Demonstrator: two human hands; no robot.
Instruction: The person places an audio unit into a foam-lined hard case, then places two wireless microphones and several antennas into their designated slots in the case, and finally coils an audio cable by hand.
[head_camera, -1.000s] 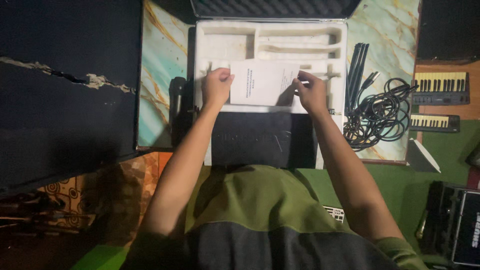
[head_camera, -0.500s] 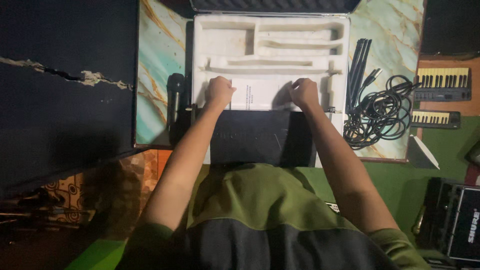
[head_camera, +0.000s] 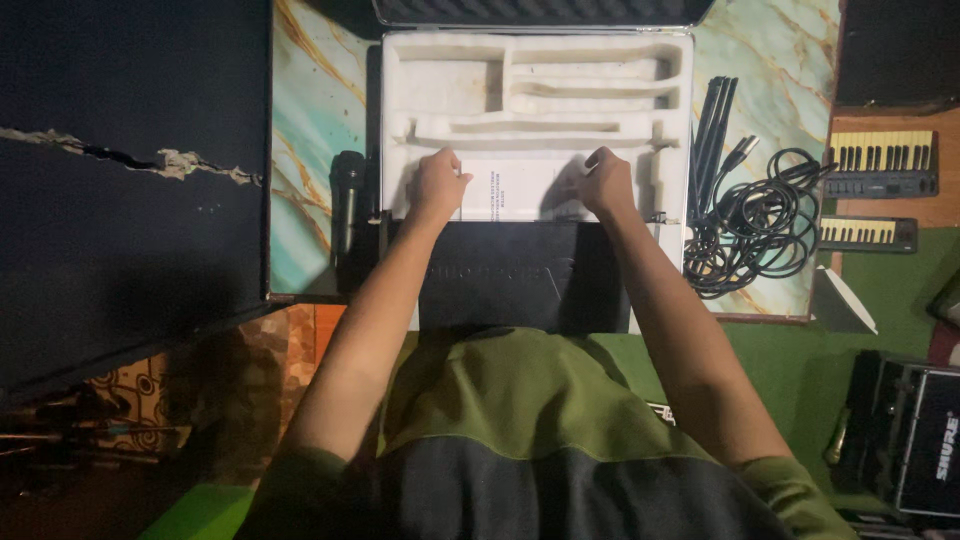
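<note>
Hands meet over an open carrying case on a marble-patterned desk (head_camera: 310, 150), seen from above the person's head. Both the left hand (head_camera: 437, 186) and the right hand (head_camera: 604, 182) rest knuckles-up, fingers curled, on a white paper booklet (head_camera: 520, 188) that lies in the near part of the white foam insert (head_camera: 540, 90), the left at the booklet's left edge and the right at its right edge; whether the fingertips pinch the paper or only press on it cannot be told. Empty moulded slots run across the far part of the foam. Just near the booklet, between the forearms, sits a flat black unit (head_camera: 515, 275). A black microphone (head_camera: 347, 200) lies on the desk just left of the case, and a coil of black cable (head_camera: 760, 225) rests to the right, beside slim black rods (head_camera: 712, 130). Further right, off the desk, stand two small keyboards (head_camera: 880, 160) with yellowish keys. A dark cracked panel (head_camera: 120, 180) fills the left of the scene.
</note>
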